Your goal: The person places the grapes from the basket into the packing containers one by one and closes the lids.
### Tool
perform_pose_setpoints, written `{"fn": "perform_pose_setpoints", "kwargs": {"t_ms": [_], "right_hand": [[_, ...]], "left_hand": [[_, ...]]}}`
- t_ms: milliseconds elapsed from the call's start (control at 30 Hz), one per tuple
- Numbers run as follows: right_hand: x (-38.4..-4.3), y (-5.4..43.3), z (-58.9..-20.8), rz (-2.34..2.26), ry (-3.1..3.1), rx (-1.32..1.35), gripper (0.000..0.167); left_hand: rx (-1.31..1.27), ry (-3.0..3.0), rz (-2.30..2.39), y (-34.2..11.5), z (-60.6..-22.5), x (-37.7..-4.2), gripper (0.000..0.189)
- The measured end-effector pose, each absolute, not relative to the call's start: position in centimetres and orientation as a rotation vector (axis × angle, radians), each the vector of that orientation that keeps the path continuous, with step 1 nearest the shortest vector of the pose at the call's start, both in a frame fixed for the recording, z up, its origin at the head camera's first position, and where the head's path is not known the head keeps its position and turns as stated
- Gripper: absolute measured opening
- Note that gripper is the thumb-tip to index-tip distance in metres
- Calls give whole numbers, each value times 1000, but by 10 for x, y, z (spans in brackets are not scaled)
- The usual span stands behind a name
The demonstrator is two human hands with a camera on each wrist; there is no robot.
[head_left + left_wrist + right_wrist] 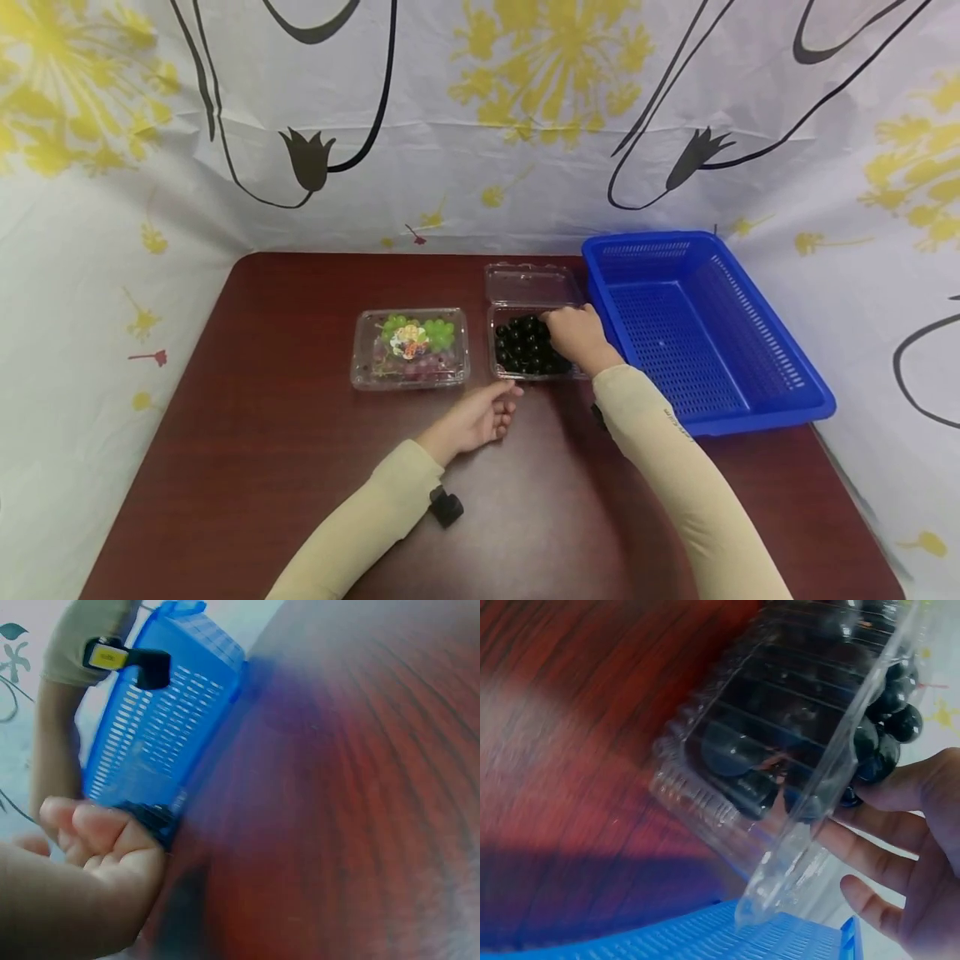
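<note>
Dark grapes (525, 346) fill a clear plastic box (492, 362) whose lid (530, 286) is folded back behind it. My right hand (576, 335) reaches over the box's right side. In the right wrist view, the right thumb and fingers curl in at the end of the bunch of dark grapes (885, 754), pinching it; some fingertips are hidden behind the clear wall. Just in front of the box is my left hand (483, 419), its fingers loosely curled and holding nothing. In the left wrist view, the left hand (112, 862) is partly blurred.
A second clear box (363, 367), lid down, holds green and reddish grapes under a round label (409, 342), left of the dark grapes. Right of them stands a blue plastic basket (712, 350) with perforated sides. All stand on a reddish-brown table (262, 433) against a patterned curtain (420, 83).
</note>
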State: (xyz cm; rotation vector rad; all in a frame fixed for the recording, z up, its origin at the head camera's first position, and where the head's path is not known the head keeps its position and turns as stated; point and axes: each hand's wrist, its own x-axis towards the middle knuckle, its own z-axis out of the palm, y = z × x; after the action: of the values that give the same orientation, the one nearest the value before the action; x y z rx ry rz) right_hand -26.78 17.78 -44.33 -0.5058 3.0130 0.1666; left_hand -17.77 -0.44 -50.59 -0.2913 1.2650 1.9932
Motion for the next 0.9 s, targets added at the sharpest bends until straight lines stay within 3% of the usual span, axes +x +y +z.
{"fn": "perform_pose_setpoints", "kwargs": {"t_ms": [100,367,567,733,900], "right_hand": [[-268,179,-441,78,2988,-439,36],[-274,185,-432,-193,2985,-258,48],[-283,185,-429,-542,2955,-55,64],[-291,183,-439,-807,2842,68,76],[-296,186,-453,-945,2750,204,78]], "left_hand": [[-140,1295,1961,-8,-489,-176,18],[64,1596,1986,-19,-425,-206,39],[-73,1727,2073,-20,-402,-246,48],[-290,1558,2194,-11,-406,-277,55],[-405,1506,2184,-4,-414,-300,50]]}}
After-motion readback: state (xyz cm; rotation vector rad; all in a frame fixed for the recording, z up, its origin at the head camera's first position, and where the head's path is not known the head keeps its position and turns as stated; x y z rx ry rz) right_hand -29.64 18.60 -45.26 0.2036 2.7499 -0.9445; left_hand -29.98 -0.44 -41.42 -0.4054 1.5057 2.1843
